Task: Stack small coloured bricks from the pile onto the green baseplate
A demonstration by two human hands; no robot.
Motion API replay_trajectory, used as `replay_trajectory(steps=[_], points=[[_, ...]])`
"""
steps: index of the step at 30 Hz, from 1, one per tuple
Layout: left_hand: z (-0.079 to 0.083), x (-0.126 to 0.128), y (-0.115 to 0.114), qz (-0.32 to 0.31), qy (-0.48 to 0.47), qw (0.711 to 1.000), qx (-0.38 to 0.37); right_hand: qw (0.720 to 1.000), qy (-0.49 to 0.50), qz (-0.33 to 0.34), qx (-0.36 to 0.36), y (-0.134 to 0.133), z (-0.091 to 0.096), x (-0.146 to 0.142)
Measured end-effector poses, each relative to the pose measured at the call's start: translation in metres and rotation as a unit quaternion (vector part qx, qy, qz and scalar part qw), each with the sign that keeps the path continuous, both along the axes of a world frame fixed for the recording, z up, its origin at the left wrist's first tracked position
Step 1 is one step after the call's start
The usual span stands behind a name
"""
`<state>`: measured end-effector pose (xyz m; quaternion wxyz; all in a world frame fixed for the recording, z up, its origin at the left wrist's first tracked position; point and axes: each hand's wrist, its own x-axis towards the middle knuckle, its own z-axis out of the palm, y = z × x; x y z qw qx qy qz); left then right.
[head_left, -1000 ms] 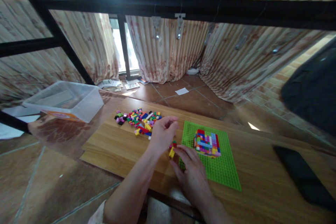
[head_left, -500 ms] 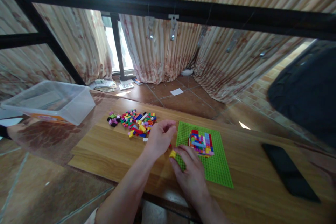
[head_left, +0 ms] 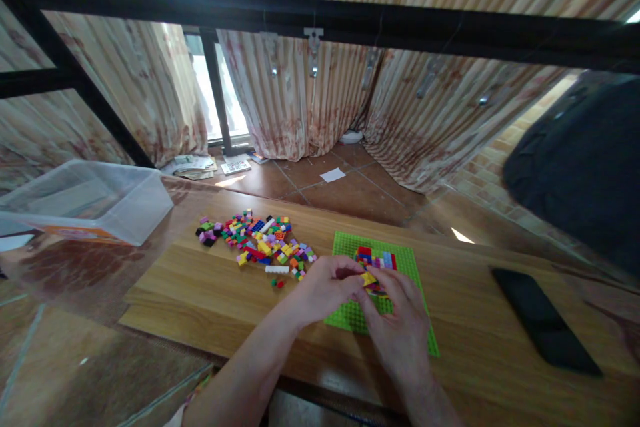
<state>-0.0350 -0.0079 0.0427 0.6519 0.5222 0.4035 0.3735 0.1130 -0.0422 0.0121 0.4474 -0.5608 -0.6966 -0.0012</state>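
Observation:
My right hand (head_left: 400,313) is closed in a pinch on a yellow toy brick (head_left: 369,278), just above the near part of a multicoloured brick build (head_left: 373,255). From the left, my left hand (head_left: 330,287) meets it, its thumb and fingers closed at the same yellow brick. The build stands on a green studded baseplate (head_left: 423,320), partly covered by both hands. Whether the yellow brick touches the build is hidden by my fingers.
Loose bricks (head_left: 260,243) lie in a heap left of the baseplate, with a white brick (head_left: 277,269) at its near edge. A black phone-like slab (head_left: 545,320) rests at the right of the wooden table (head_left: 200,300). A clear plastic bin (head_left: 145,207) stands at the far left.
The yellow brick has moved right with my right hand, from beside the baseplate to over it. My left hand has shifted right from near the heap and now meets the right hand.

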Motion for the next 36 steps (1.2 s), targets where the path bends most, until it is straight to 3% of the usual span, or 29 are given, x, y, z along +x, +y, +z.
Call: replay_trajectory(steps=[6,10,14,24,30,36], points=[[-0.007,-0.003,0.003,-0.017,0.081,0.996,0.033,0.994,-0.026,0.072,-0.080,0.001,0.004,0.013],[-0.009,0.003,0.003,-0.003,0.062,0.998,0.007,0.992,-0.031,0.085,-0.086,0.004,0.006,0.022],[-0.010,0.011,0.002,0.023,0.058,0.998,0.018,0.995,-0.047,0.065,-0.061,0.008,0.006,0.033],[-0.007,0.014,-0.006,0.034,0.204,0.969,0.138,0.994,-0.096,0.021,-0.057,0.011,0.003,0.044],[-0.011,0.019,-0.007,0.039,0.264,0.948,0.175,0.997,-0.025,0.008,-0.074,0.009,0.006,0.045],[-0.006,0.021,-0.009,0.057,0.320,0.928,0.185,0.984,0.133,-0.049,-0.110,0.009,0.007,0.049]])
